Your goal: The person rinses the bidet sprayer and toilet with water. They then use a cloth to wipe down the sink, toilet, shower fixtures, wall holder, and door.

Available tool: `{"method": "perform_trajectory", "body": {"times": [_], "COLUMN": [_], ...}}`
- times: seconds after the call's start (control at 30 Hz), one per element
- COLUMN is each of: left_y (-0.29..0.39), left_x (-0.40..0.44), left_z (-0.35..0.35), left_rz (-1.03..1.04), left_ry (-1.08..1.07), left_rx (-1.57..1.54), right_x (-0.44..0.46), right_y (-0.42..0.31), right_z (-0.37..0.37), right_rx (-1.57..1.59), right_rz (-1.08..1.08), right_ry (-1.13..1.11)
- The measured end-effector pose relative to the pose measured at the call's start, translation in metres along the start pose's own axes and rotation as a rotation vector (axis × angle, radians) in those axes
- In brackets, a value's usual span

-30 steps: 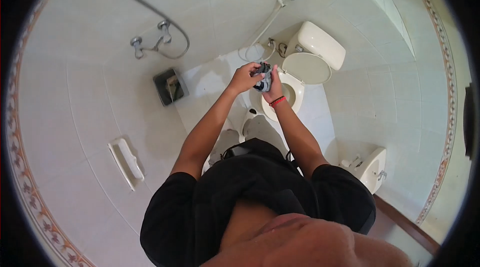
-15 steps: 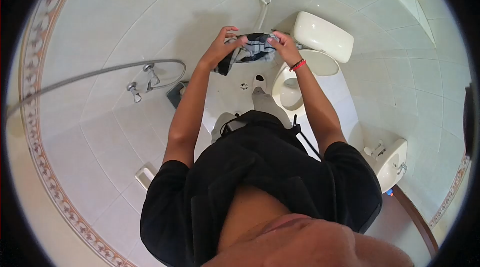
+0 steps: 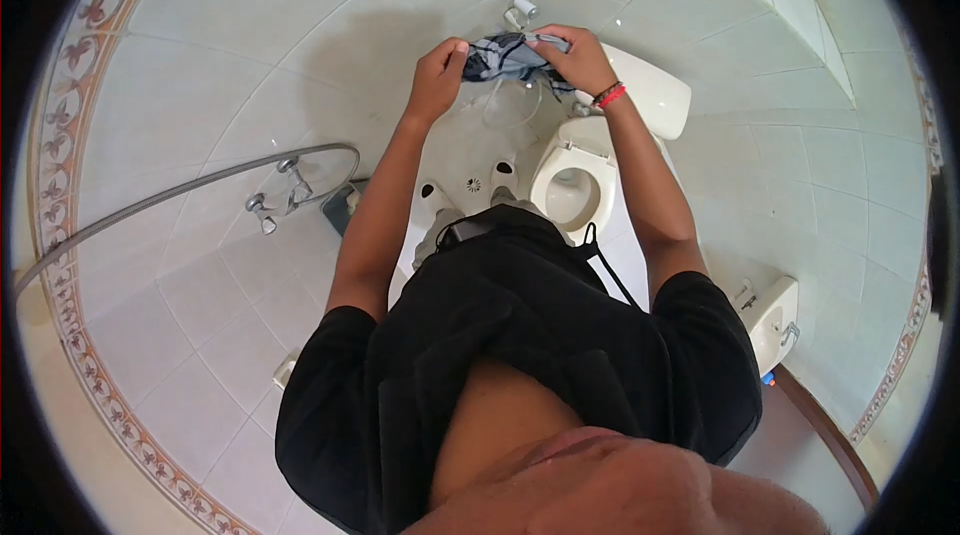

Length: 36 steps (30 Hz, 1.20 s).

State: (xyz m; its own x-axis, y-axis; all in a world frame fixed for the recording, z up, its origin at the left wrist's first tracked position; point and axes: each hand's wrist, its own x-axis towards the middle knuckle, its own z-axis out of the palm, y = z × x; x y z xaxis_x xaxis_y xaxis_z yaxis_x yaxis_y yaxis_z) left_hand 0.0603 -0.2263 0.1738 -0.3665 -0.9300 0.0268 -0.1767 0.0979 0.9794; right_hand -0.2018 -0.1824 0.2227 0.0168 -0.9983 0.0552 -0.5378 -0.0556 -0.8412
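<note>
A crumpled checked cloth (image 3: 510, 57), grey-blue with black lines, is stretched between my two hands at chest height or farther out. My left hand (image 3: 438, 75) is closed, pinching its left end between thumb and fingers. At the other end my right hand (image 3: 580, 60), with red and dark bands on the wrist, grips the cloth with the thumb on top. Part of the fabric hangs below my right hand. Whether it is a garment or a plain rag, I cannot tell.
To the right of my feet stands a cream toilet (image 3: 572, 190), its lid up. A hose (image 3: 190, 185) crosses the left wall near the taps (image 3: 290, 180). A floor drain (image 3: 474, 185) lies between my shoes. A washbasin (image 3: 772, 320) is at the right.
The cloth is turned and bunched differently, held a little higher in view. My right hand has moved up, its fingers now over the cloth. The view has shifted slightly, showing both shoes.
</note>
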Motion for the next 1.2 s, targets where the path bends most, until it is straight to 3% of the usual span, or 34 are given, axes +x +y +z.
{"method": "perform_trajectory", "body": {"times": [0.07, 0.13, 0.2, 0.33, 0.43, 0.53, 0.63, 0.67, 0.73, 0.77, 0.8, 0.87, 0.9, 0.97, 1.0, 1.07, 1.13, 1.17, 1.2], "left_y": [0.010, 0.045, 0.092, 0.106, 0.081, 0.068, 0.078, 0.099, 0.142, 0.122, 0.109, 0.080, 0.033, -0.033, -0.039, -0.082, -0.085, -0.086, -0.079], "left_x": [0.011, 0.022, 0.019, 0.025, 0.046, 0.045, 0.046, 0.050, 0.056, 0.082, 0.075, 0.066, 0.056, 0.029, 0.009, -0.007, -0.009, -0.010, -0.011], "left_z": [-0.004, -0.005, -0.023, -0.040, -0.038, -0.042, -0.044, -0.044, -0.039, -0.042, -0.035, -0.022, -0.014, -0.022, -0.019, -0.020, -0.024, -0.025, -0.028], "left_rz": [0.099, 0.256, 0.323, 0.474, 0.567, 0.382, 0.067, 0.087, 0.117, 0.056, -0.129, -0.483, -0.489, -0.585, -0.642, -0.620, -0.569, -0.539, -0.510], "left_ry": [-0.042, -0.078, -0.161, -0.121, -0.048, -0.058, -0.234, -0.227, -0.218, -0.346, -0.359, -0.372, -0.334, -0.717, -0.520, -0.402, -0.299, -0.255, -0.287], "left_rx": [-0.086, -0.144, 0.195, 0.517, 0.306, 0.235, -0.150, -0.269, -0.512, -0.581, -0.636, -0.737, -0.673, -0.830, -0.670, -0.413, -0.233, -0.140, -0.033], "right_x": [0.003, 0.006, 0.011, 0.012, 0.020, 0.013, 0.011, 0.015, 0.040, 0.056, 0.065, 0.060, 0.035, -0.006, -0.030, -0.043, -0.046, -0.047, -0.052], "right_y": [-0.019, -0.024, -0.031, -0.071, -0.068, -0.073, -0.106, -0.115, -0.099, -0.090, -0.082, -0.031, 0.010, 0.081, -0.018, 0.103, 0.109, 0.113, 0.116], "right_z": [-0.017, -0.024, -0.041, -0.052, -0.046, -0.046, -0.073, -0.087, -0.120, -0.125, -0.125, -0.068, -0.032, 0.038, 0.041, 0.088, 0.107, 0.110, 0.106], "right_rx": [-0.108, 0.091, 0.286, 0.554, 0.413, 0.193, 0.156, 0.167, 0.599, 0.942, 1.288, 1.313, 1.250, 1.650, 1.448, 1.347, 1.013, 1.069, 1.060], "right_rz": [-0.072, -0.086, 0.032, -0.007, -0.032, -0.040, -0.085, -0.111, -0.044, -0.067, -0.085, 0.272, 0.390, 0.370, 0.694, 0.544, 0.520, 0.563, 0.604], "right_ry": [0.057, -0.006, -0.201, -0.128, -0.039, -0.047, -0.143, -0.178, -0.097, -0.178, -0.260, 0.075, -0.034, -0.524, -0.141, -0.165, 0.124, 0.244, 0.213]}}
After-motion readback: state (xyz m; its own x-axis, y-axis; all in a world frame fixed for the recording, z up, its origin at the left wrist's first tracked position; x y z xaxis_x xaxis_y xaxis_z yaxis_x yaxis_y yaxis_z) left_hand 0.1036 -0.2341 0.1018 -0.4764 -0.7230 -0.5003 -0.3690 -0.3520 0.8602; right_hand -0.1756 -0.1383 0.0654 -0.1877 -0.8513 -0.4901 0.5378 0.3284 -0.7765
